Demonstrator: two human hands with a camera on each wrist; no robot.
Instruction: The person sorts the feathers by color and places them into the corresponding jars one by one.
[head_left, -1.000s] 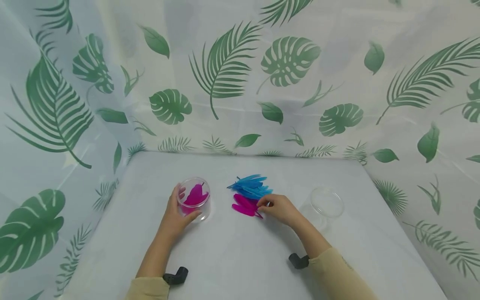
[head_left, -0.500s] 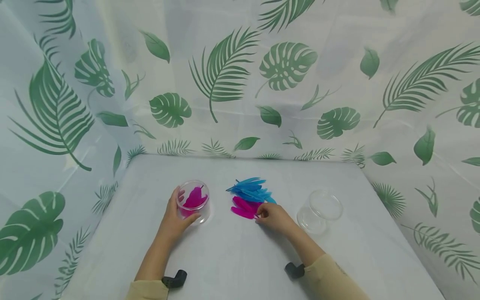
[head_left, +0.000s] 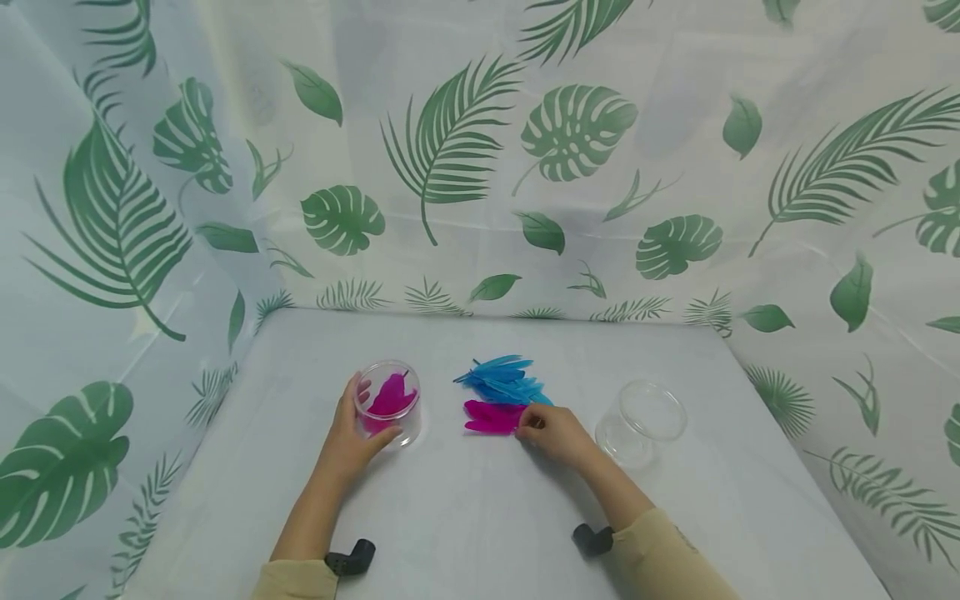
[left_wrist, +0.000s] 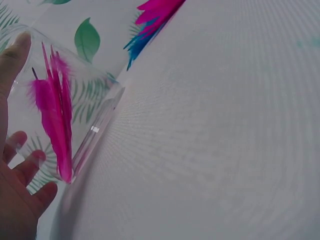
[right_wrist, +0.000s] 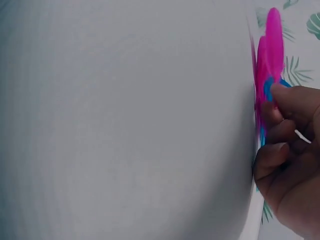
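Observation:
In the head view my left hand [head_left: 352, 437] grips a clear round container [head_left: 408, 429] from its left side, thumb at the front and fingers behind. Magenta feathers [left_wrist: 56, 120] stand inside it, quills up, as the left wrist view shows. My right hand [head_left: 557, 433] pinches the quill end of a magenta feather [right_wrist: 274, 45] between thumb and forefinger. More magenta feathers [head_left: 487, 417] lie flat beside it on the table, partly hidden by that hand. Just behind them is a loose pile of blue feathers [head_left: 498, 379].
A second clear container [head_left: 626, 433] stands to the right of my right hand, nothing visible inside. The white table [head_left: 450, 517] ends at a leaf-printed curtain [head_left: 450, 250] at the back and sides.
My right hand's fingers have closed on a magenta feather, which has turned to lie more level and lifted slightly. My left hand and the container have stayed in place.

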